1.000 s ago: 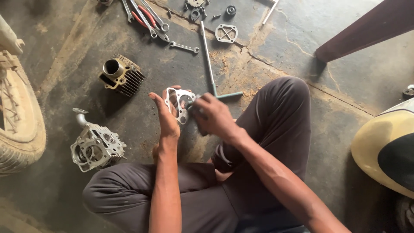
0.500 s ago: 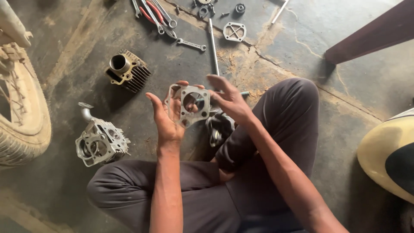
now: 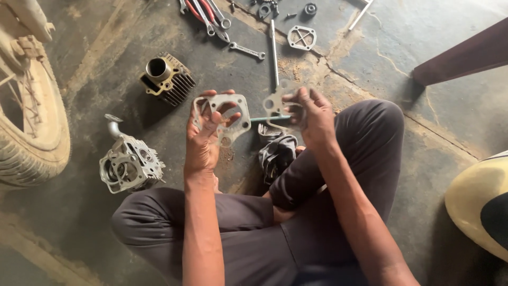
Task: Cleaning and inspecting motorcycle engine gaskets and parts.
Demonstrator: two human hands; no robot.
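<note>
I sit cross-legged on a stained concrete floor. My left hand (image 3: 205,139) holds up a flat grey gasket (image 3: 238,126) with a large round hole and small bolt holes. My right hand (image 3: 313,117) holds a second thin gasket (image 3: 275,106) by its edge, a short way to the right of the first. The two gaskets are apart. A dark crumpled rag (image 3: 276,153) lies on the floor below my hands, by my knee.
A finned engine cylinder (image 3: 167,78) and a cylinder head (image 3: 129,165) lie to the left. Spanners (image 3: 246,51), pliers, a long rod (image 3: 273,53) and a square cover plate (image 3: 302,37) lie ahead. A dusty tyre (image 3: 32,122) stands far left, a cream fuel tank (image 3: 479,206) at right.
My hands held the gaskets together as one stack; they have since parted, my right hand drawing one gasket off to the right while the left keeps the other.
</note>
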